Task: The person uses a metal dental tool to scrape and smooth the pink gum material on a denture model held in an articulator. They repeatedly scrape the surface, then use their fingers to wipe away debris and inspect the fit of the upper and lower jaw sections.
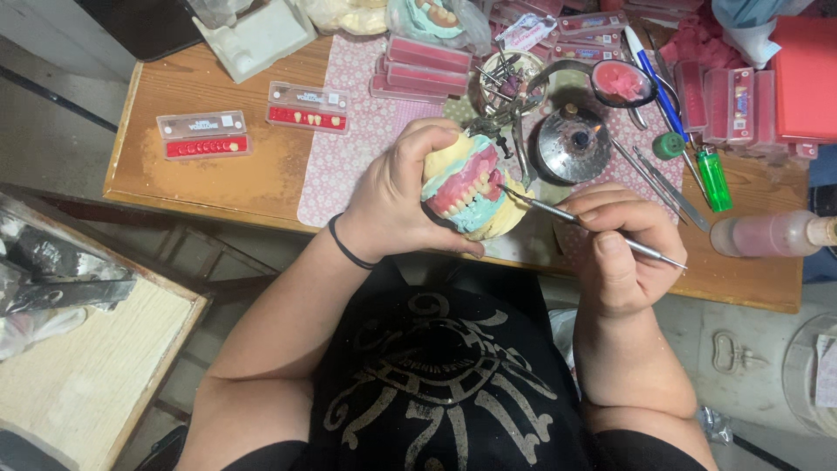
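At frame centre, above the wooden table (218,187), the left hand (397,196) holds a denture model (469,187) in a clenched grip; the right hand (615,249) pinches a metal carving tool (558,213), tip touching the teeth.

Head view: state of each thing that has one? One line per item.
Left hand: closed around the denture model, lifted off the table.
Right hand: gripping the metal carving tool.
Denture model: held, teeth set in pink wax, facing the tool.
Metal carving tool: tip at the model's teeth.
Alcohol burner: lit, small flame showing.
Two tooth cards: lying flat on the wooden table, lids shut.
Green lighter: lying flat.
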